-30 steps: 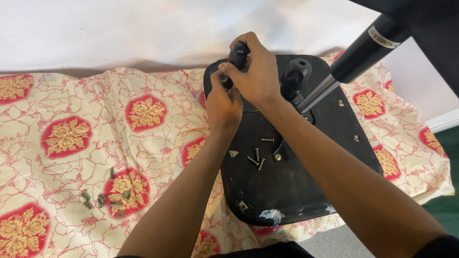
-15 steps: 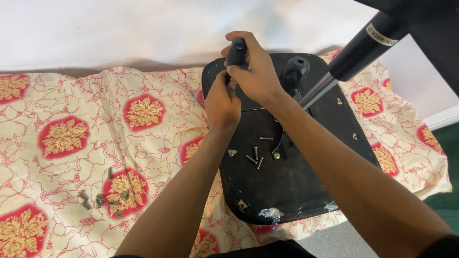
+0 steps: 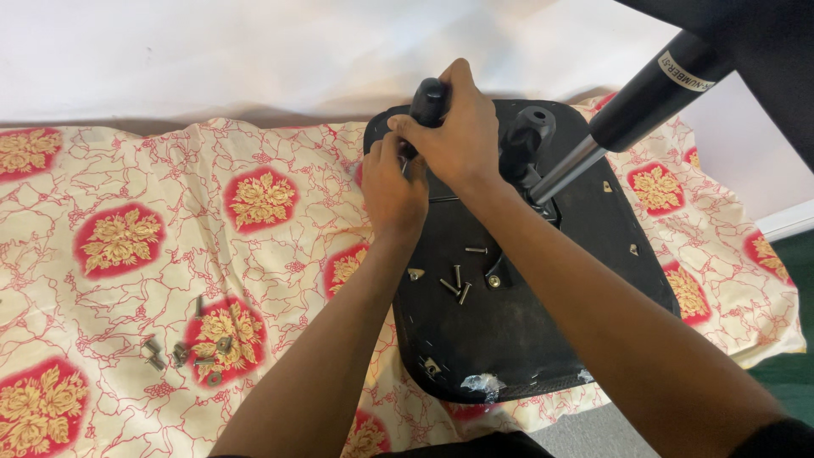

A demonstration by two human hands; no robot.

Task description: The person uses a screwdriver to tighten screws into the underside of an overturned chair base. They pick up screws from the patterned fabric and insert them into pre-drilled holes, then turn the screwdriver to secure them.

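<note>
Both hands have barely shifted over the last second. The right hand (image 3: 462, 131) stays wrapped around the black screwdriver handle (image 3: 428, 100) at 12 o'clock on the upturned seat base (image 3: 526, 339); the left hand (image 3: 392, 182) seems pinched on its shaft. Loose screws (image 3: 458, 284) lie at centre.

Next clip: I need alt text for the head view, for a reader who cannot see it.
Both hands work at the far edge of an upturned black chair seat: the right hand grips a black handle, the left hand beside it. Loose screws lie on the seat, more screws on the patterned cloth.
</note>
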